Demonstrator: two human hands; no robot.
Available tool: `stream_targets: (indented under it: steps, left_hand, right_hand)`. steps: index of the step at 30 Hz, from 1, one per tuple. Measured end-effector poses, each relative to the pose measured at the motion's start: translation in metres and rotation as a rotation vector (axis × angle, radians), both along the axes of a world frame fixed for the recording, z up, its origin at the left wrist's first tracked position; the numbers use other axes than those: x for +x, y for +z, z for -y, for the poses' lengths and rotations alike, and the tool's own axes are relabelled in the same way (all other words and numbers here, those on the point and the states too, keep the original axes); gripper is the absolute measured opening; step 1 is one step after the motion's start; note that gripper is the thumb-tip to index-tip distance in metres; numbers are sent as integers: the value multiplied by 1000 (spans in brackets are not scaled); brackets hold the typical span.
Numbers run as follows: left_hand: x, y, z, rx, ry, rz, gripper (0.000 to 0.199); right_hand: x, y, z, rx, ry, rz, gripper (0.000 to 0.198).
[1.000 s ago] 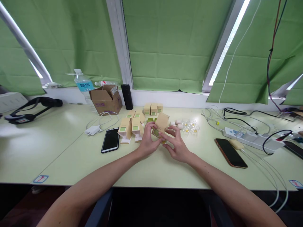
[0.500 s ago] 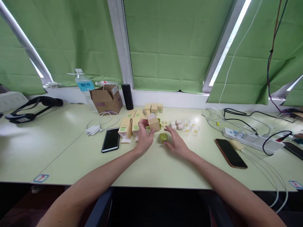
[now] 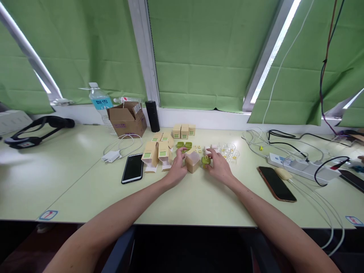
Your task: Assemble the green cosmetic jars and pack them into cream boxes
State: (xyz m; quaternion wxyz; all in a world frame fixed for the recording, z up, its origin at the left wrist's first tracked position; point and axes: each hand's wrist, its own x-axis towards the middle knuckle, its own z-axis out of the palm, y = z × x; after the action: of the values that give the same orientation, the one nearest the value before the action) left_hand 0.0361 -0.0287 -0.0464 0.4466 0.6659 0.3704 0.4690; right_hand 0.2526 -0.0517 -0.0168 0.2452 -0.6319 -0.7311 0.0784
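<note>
My left hand (image 3: 177,170) grips a small tan cardboard box (image 3: 192,163) by its left side, its top open, low over or on the table. Just right of it, my right hand (image 3: 218,167) has its thumb and fingers closed around a small green-topped jar (image 3: 205,161). Behind the hands lie green lids (image 3: 184,145), small yellow pieces (image 3: 198,148), pale pink cups (image 3: 214,147) partly hidden by my right hand, and clear cups (image 3: 229,151). Open tan boxes (image 3: 150,153) stand left of my left hand, and several closed boxes (image 3: 184,131) stand farther back.
A phone (image 3: 132,168) and a white charger (image 3: 111,156) lie to the left, before a brown carton (image 3: 127,119). A black cylinder (image 3: 152,116) stands by the wall. On the right are another phone (image 3: 276,184), a power strip (image 3: 304,167) and loose cables. A headset (image 3: 40,129) sits far left.
The tan box has come down and right in my left hand, its open top now facing up. My right hand has closed on the green-topped jar and shifted it right.
</note>
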Motion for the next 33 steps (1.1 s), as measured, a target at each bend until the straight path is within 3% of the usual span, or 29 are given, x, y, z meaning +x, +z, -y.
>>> stream_targets:
  steps: [5,9,16,21,24,27,30,33]
  left_hand:
    - [0,1,3,144,122,-34,68]
    - [-1,1,3,264,128,-55,67]
    - [0,10,9,494,192,-186,26]
    - [2,16,14,497,238,-255,6]
    - [3,16,15,474,255,-273,8]
    - [2,15,15,464,258,-296,12]
    - [2,13,14,466,255,-283,18]
    - [3,12,14,465,223,-228,23]
  right_hand:
    - [0,-2,0,3,-10,20,66]
    - [0,-5,-1,8,-3,38,66]
    - [0,-8,-1,10,-4,14,62]
    - [4,-14,-5,49,25,-36,56]
    - [6,-15,-6,130,15,-104,49]
    - [5,-9,-3,303,29,-236,45]
    - [2,-2,4,491,83,-386,43]
    - [-4,2,14,584,181,-526,43]
